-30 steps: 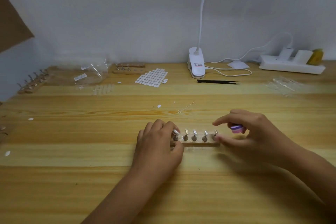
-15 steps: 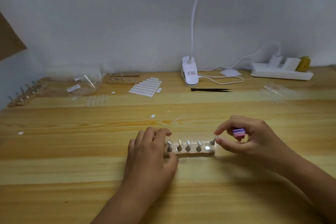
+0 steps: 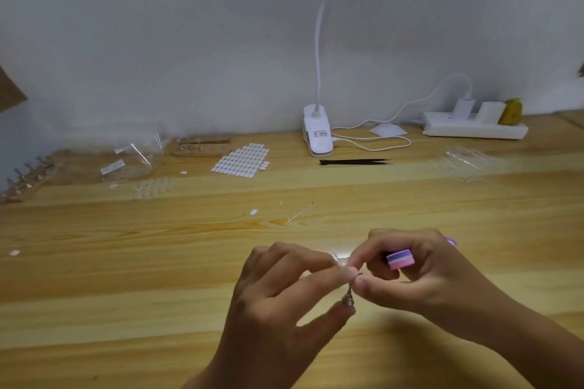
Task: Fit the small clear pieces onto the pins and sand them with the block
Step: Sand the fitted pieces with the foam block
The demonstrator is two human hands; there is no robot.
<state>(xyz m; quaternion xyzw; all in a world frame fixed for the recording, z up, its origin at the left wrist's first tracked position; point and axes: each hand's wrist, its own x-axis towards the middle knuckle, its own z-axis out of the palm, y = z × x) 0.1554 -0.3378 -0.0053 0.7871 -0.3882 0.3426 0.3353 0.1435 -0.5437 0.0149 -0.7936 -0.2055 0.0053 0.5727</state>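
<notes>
Low in the middle of the view, my left hand (image 3: 278, 294) and my right hand (image 3: 426, 287) meet above the wooden table (image 3: 126, 278). A small metal pin (image 3: 348, 298) stands between them. My left thumb supports its base and my left fingers curl over its top. My right thumb and forefinger pinch the pin's upper end, where a small clear piece (image 3: 339, 259) glints. The purple and pink sanding block (image 3: 400, 258) is tucked under my right fingers. The wooden pin holder is not visible; my hands cover where it lay.
At the back stand a white clip lamp (image 3: 317, 133), black tweezers (image 3: 354, 162), a sheet of white tabs (image 3: 241, 159), a second wooden pin holder (image 3: 202, 150), clear bags (image 3: 132, 158) and a power strip (image 3: 474, 128). Loose clear pieces (image 3: 155, 188) lie left of centre.
My right hand pulled the rightmost pin from the holder. Both hands rose and came together around it. My left hand let go of the holder, which is now out of sight.
</notes>
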